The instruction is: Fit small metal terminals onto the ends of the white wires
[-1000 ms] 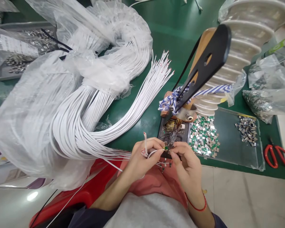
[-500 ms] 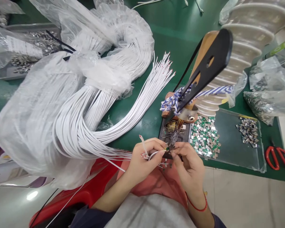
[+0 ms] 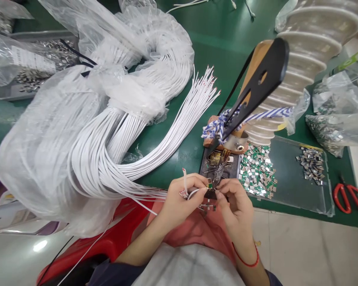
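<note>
My left hand (image 3: 180,198) is closed round white cables (image 3: 193,193), their stripped reddish ends poking out above the thumb. At its fingertips sits a small connector with a green board (image 3: 209,184). My right hand (image 3: 235,200) pinches just right of that connector; what its fingertips hold is too small to make out. Both sets of fingertips meet below a clamped tool (image 3: 226,154), tied with blue-and-white cord, whose tip hangs over a dark tray (image 3: 234,171). More small connectors dangle on cable ends below my left hand.
A large bundle of white cables (image 3: 155,163), partly in plastic, covers the left. Right are loose green-and-silver connectors (image 3: 258,174), metal shells (image 3: 312,165), a flat tray (image 3: 289,178) and red-handled scissors (image 3: 343,198). A ribbed hose (image 3: 310,43) and black bracket (image 3: 261,81) rise close to my hands.
The connector at my left fingertips now stands a little higher and shows more of itself. My right hand has shifted slightly left. The cables in my left hand have tilted a little.
</note>
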`<state>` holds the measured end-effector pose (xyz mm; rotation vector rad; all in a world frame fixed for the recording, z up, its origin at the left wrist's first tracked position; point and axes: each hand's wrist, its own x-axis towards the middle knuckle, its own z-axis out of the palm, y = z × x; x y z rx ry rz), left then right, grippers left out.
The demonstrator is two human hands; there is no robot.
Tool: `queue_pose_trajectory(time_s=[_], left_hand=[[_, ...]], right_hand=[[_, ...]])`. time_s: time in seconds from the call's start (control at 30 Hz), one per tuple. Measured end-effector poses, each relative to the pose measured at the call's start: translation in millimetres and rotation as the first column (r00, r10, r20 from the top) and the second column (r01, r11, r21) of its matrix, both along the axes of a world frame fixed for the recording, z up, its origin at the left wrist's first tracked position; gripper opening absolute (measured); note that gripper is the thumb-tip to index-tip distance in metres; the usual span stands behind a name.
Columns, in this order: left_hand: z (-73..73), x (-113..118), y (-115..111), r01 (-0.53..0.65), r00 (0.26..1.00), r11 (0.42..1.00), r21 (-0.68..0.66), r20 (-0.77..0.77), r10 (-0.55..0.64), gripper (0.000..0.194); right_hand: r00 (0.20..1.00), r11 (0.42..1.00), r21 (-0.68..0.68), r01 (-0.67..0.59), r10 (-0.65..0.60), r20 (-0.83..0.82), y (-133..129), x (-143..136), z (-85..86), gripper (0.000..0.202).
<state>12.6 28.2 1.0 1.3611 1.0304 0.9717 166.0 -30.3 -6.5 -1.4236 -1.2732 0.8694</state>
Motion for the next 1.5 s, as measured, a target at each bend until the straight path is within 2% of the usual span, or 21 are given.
queue_pose_trajectory(time_s=[0.33,0.77,0.93,1.17,1.37,1.5], left_hand=[[5.9,4,-1,-0.05,0.997,0.997,-0.053,0.058,0.053,0.017],[1.5,5,-2,-0.035,0.988,0.996,-0.077,0.145,0.046,0.018],[0.4,3,-3,-0.042,0.992,0.991,-0.126,0.113,0.057,0.019],[0.6,-10,-8,-0.103,0.985,0.983,-0.155,0.119,0.122,0.015],[-1.1,-20,-16,-0.043,0.992,0.988,-0.145,0.115,0.06,0.019],[-1.6,-23,-24,0.0,0.992,0.99,-0.143,0.122,0.017,0.025]], right_hand=[[1.0,0.998,0.054,0.01,-0.009,-0.012,2,-3,-0.1,0.015],[0.997,0.999,0.048,-0.011,0.015,-0.075,5,0,5.2,0.013],[0.996,1.0,0.023,-0.009,0.011,-0.088,3,2,5.6,0.013],[0.963,0.999,-0.03,0.032,-0.039,-0.267,-7,5,4.2,0.013],[0.982,0.999,-0.006,-0.047,0.045,-0.186,-14,11,7.5,0.012],[0.984,0.992,-0.038,-0.122,0.116,-0.134,-20,14,8.5,0.006]])
